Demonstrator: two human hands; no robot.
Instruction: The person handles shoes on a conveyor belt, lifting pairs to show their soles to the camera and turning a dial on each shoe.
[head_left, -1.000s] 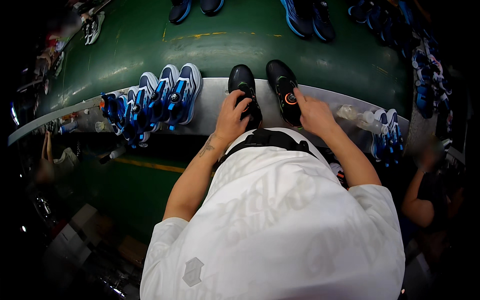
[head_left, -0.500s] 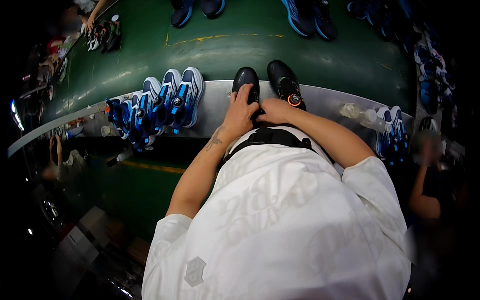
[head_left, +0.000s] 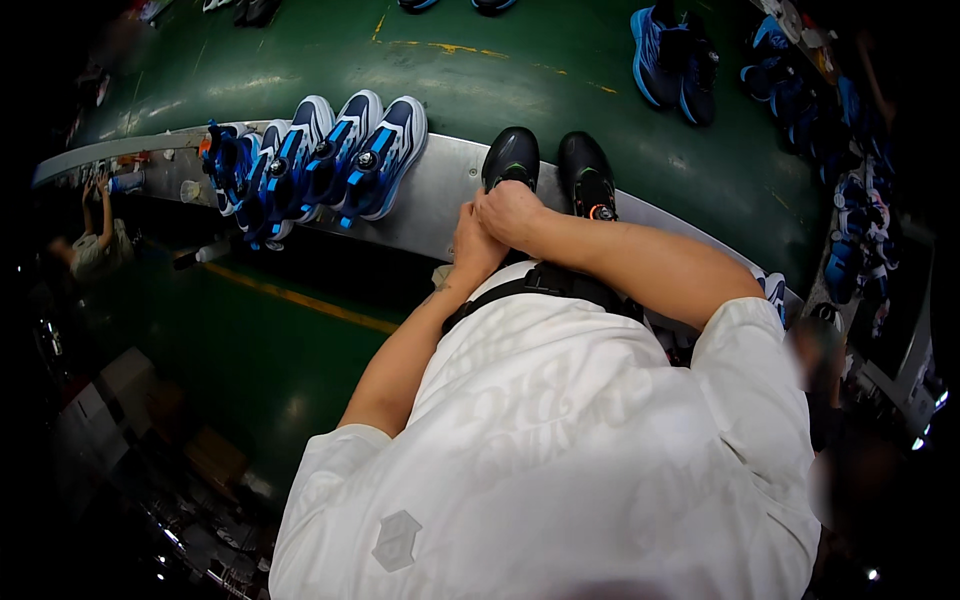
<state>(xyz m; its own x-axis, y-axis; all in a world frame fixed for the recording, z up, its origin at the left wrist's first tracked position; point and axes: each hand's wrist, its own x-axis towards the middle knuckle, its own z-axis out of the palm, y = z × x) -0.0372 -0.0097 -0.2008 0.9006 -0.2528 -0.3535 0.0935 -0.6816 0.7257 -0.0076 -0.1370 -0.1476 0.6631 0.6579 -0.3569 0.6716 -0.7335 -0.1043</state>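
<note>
A pair of black shoes stands side by side on the metal ledge, toes pointing away from me. My right hand (head_left: 512, 213) is closed over the rear of the left black shoe (head_left: 511, 155), hiding its opening. Against its fingertips, my left hand (head_left: 477, 243) is closed too, at the near left of that shoe. Whatever the fingers pinch is hidden. Just right of my right hand is the other black shoe (head_left: 585, 160), with an orange-ringed dial (head_left: 603, 212) showing above my forearm.
Several blue-and-white sneakers (head_left: 395, 150) with dials stand in a row on the metal ledge (head_left: 455, 165) to the left. Beyond runs a green belt (head_left: 400, 90) carrying dark blue shoes (head_left: 675, 65). More shoes line the far right. Another person (head_left: 95, 235) is at the far left.
My right hand has moved left onto the rear of the left shoe. My left hand has drawn back from the shoe's top toward its heel. The view has shifted.
</note>
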